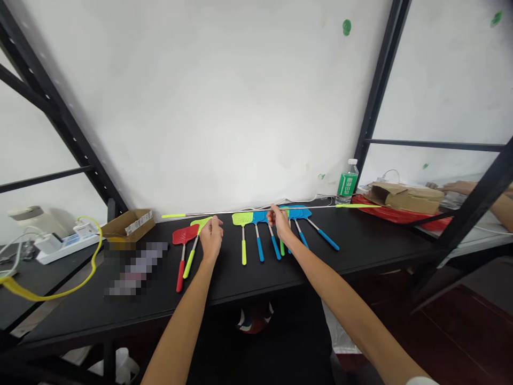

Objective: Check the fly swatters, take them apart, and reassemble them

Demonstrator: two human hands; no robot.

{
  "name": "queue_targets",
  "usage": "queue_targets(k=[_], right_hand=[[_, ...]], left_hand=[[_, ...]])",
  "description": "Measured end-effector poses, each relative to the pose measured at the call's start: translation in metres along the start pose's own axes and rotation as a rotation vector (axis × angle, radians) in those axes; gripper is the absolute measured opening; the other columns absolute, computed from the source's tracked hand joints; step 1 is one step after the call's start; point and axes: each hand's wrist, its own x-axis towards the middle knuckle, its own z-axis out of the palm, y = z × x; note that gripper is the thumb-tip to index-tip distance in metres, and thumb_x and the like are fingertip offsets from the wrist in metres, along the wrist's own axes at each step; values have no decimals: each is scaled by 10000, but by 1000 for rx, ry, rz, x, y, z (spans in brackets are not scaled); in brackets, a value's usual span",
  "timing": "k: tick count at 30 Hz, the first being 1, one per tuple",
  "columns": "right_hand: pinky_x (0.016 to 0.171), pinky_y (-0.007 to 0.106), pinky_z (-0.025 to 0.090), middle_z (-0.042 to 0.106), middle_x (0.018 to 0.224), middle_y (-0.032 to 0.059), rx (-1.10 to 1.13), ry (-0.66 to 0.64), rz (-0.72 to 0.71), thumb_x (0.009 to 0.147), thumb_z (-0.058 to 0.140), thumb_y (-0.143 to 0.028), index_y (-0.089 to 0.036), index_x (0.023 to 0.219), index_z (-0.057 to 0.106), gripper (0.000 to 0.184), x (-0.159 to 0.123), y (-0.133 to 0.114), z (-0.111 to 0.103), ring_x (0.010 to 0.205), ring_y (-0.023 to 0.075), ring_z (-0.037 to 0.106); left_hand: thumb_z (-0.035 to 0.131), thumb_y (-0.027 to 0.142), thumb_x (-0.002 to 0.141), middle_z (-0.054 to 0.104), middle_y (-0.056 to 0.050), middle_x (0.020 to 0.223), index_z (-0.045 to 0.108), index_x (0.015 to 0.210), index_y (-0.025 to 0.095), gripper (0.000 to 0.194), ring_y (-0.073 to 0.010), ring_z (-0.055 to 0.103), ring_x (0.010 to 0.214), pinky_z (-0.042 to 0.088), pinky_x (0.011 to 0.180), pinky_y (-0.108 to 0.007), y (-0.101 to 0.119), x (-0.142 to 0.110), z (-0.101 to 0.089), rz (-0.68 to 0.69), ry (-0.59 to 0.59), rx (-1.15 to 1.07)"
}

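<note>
Long swatter [240, 212]: one, lime ends, slim metal shaft [308, 208], held above the desk [352, 235]
Right hand [279, 219]: fingers pinching the shaft
Left hand [212, 235]: fingers curled beside it; I can't tell if gripping
Swatters [244, 254]: one red, two lime, one green, at least four blue, perforated heads
Bottle [348, 184]: one, clear, green label [347, 185], characters I can't read
</note>
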Motion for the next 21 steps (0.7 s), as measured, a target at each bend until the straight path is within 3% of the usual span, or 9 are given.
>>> queue_targets(k=[3, 6, 10, 16, 21], right_hand=[[402, 247, 301, 521, 517, -1, 14, -80, 23, 795, 642, -562, -182, 601, 591, 429, -1, 4, 0, 416, 94, 419], [400, 240, 298, 541, 525, -2, -5, -139, 30, 780, 657, -576, -174, 629, 623, 430, 0, 8, 0, 412, 92, 436], [413, 236, 314, 560, 554, -1, 4, -214, 39, 783, 650, -588, -171, 665, 640, 434, 0, 9, 1, 439, 96, 470], [449, 238, 338, 602, 643, 6, 8, -355, 40, 816, 645, -555, -172, 738, 654, 391, -6, 4, 3, 485, 93, 491], [439, 238, 328, 584, 610, -8, -4, -312, 48, 812, 655, -553, -172, 783, 663, 382, -7, 0, 4, 465, 91, 471]], left_hand=[[326, 624, 920, 448, 48, 505, 539, 816, 207, 480, -106, 402, 395, 300, 401, -226, -3, 2, 0, -168, -15, -367], [473, 641, 853, 460, 49, 499, 544, 790, 195, 455, -83, 379, 374, 233, 367, -195, -8, 6, 1, -273, -36, -550], [601, 611, 791, 479, 43, 504, 548, 747, 186, 431, -66, 370, 372, 215, 353, -177, -19, 12, 5, -351, -32, -669], [645, 552, 775, 475, 36, 495, 538, 701, 183, 391, -68, 370, 378, 223, 357, -178, -23, 16, 5, -372, -59, -731], [673, 437, 752, 460, 50, 490, 478, 666, 195, 322, -66, 358, 380, 257, 376, -186, -20, 15, 2, -400, -41, -848]])
